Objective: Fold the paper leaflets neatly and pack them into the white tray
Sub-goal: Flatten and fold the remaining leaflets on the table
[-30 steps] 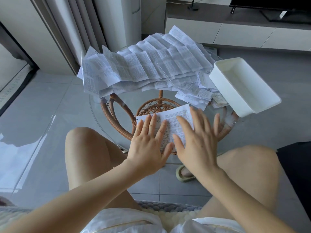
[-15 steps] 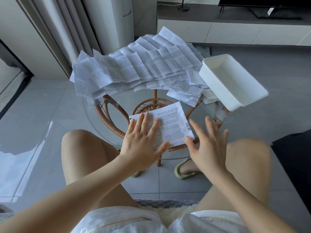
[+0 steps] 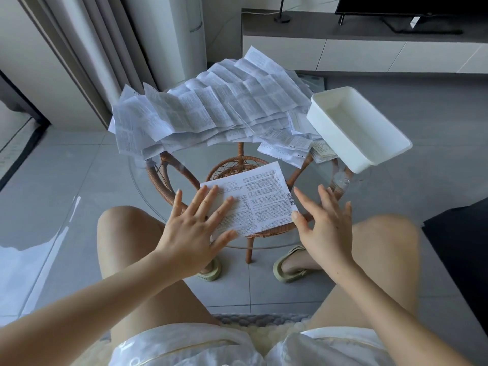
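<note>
Two hands are attending to one folded leaflet (image 3: 261,196) in the centre of the frame.

The left hand (image 3: 195,223) is lying flat on the left part of the leaflet, with its fingers straight and spread, pressing the paper onto the glass table (image 3: 148,186) and gripping nothing. The right hand (image 3: 326,223) is hovering just beside the right edge of the leaflet, fingers spread and slightly bent, holding nothing; its thumb tip is sitting at the lower right corner of the paper, but I cannot tell if it is touching. A big pile of unfolded leaflets (image 3: 211,112) is lying above, in the upper middle of the frame. The white tray (image 3: 330,140) is standing at the right, tilted, its left end resting on the pile, and nothing is showing inside it.
</note>
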`<act>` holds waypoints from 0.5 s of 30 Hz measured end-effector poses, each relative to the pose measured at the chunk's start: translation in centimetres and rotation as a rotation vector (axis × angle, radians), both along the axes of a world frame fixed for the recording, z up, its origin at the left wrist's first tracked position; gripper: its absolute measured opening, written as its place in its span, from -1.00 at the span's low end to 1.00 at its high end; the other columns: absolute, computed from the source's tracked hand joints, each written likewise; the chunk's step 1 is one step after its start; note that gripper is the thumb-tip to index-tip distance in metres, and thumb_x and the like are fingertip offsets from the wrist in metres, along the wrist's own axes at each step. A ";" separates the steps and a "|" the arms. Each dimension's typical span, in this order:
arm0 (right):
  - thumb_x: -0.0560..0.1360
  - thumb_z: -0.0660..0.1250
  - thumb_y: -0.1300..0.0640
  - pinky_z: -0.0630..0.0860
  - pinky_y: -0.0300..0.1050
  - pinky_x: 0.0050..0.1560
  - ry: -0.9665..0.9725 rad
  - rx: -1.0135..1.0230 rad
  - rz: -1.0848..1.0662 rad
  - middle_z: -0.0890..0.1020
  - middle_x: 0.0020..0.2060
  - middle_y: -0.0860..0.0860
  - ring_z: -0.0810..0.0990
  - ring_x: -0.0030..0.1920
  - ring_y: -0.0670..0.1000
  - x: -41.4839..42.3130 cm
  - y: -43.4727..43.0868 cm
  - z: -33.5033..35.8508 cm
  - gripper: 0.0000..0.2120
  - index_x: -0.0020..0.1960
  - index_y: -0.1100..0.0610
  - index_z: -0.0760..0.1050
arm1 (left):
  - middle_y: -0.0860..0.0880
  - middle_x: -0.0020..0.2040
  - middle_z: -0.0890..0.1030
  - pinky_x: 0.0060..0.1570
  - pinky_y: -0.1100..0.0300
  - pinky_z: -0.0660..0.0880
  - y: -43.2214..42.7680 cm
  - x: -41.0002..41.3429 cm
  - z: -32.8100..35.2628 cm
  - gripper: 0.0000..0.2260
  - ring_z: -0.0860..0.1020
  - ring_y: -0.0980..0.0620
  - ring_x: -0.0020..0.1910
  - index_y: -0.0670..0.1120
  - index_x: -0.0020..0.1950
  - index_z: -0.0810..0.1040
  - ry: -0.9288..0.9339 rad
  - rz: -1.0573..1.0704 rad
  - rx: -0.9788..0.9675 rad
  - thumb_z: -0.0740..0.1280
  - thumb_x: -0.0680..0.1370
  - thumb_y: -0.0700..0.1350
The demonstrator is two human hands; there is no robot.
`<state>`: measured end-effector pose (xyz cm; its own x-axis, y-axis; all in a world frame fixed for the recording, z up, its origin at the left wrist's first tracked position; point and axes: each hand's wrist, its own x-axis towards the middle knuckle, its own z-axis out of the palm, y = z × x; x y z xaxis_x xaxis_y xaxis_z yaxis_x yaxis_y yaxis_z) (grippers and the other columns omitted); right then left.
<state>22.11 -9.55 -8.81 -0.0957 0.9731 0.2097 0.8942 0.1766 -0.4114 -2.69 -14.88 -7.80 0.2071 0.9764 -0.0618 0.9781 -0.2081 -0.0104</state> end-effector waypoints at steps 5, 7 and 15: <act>0.51 0.34 0.07 -0.01 0.35 0.40 0.010 -0.014 0.029 0.36 0.39 0.27 0.27 0.44 0.22 0.3 0.1 0.1 -0.60 0.34 -0.08 0.46 | -0.19 0.48 0.29 0.34 -0.35 0.23 -0.7 -1.0 -0.4 -0.46 0.24 -0.17 0.47 0.06 0.55 0.12 -0.007 -0.047 0.061 -0.19 0.64 0.26; 0.52 0.34 0.11 -0.06 0.30 0.42 0.015 -0.034 0.026 0.33 0.42 0.25 0.22 0.47 0.18 0.4 0.2 0.3 -0.59 0.35 -0.08 0.45 | -0.19 0.48 0.29 0.33 -0.35 0.23 -1.0 -1.2 -0.5 -0.49 0.25 -0.17 0.47 0.09 0.55 0.07 -0.010 -0.060 0.095 -0.19 0.65 0.24; 0.56 0.17 0.30 -0.11 0.20 0.45 0.021 -0.088 -0.016 0.26 0.46 0.19 0.15 0.50 0.12 0.3 0.3 0.8 -0.49 0.46 -0.05 0.29 | -0.13 0.56 0.03 0.43 -0.33 -0.04 -1.0 -2.4 -0.8 -0.47 -0.03 -0.11 0.55 0.27 0.54 -0.08 -0.076 -0.106 0.059 -0.21 0.58 0.36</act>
